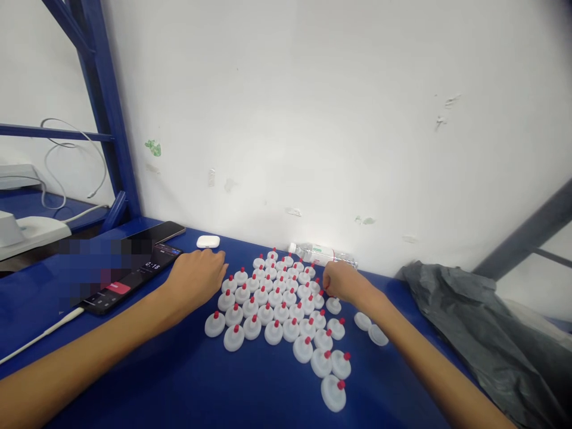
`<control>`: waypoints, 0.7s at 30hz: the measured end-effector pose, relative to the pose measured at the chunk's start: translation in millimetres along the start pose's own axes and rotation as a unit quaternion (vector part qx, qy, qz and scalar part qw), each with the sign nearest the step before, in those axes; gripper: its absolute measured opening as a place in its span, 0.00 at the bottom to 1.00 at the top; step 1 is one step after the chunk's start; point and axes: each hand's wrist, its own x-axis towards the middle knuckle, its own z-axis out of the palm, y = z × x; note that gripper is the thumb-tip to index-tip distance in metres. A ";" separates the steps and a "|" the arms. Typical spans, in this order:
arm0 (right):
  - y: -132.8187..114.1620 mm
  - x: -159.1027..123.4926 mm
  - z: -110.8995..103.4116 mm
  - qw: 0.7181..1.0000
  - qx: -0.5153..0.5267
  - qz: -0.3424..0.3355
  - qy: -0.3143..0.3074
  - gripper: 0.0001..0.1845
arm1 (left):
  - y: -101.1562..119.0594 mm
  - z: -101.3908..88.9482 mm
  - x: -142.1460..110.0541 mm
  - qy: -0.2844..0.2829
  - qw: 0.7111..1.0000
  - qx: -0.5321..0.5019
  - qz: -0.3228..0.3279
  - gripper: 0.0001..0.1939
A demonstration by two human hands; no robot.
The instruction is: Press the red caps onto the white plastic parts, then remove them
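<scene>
Many white, round caps (pixel 273 332) with red tips stand in a cluster on the blue table (pixel 179 381). At the cluster's right side, my right hand (pixel 342 279) is closed in a pinch over one white cap (pixel 333 305). A bit of red shows beneath its fingers, which partly hide that cap's tip. My left hand (pixel 199 275) hovers or rests at the cluster's left edge, between the caps and a phone. Its fingers reach forward and look slightly apart, with nothing visible in them.
Two flat white discs without red tips (pixel 378 335) lie under my right forearm. A clear bottle (pixel 313 252) lies against the wall. Left are a lit phone (pixel 134 277) on a cable, another dark device (pixel 163 230) and a white case (pixel 208 242). Grey plastic sheeting (pixel 465 322) covers the right.
</scene>
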 end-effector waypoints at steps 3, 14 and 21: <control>0.3 -0.4 0.3 1.000 0.009 0.006 0.006 0.20 | 0.0 0.6 -0.2 -0.001 1.000 -0.006 -0.004 0.19; -53.1 -20.1 -64.3 0.992 0.062 -0.092 0.056 0.07 | -29.5 -18.0 16.1 0.023 0.996 -0.015 -0.079 0.15; -183.5 2.5 -74.9 0.982 0.028 -0.186 0.022 0.20 | -41.6 -15.7 22.2 0.039 0.995 -0.034 -0.086 0.17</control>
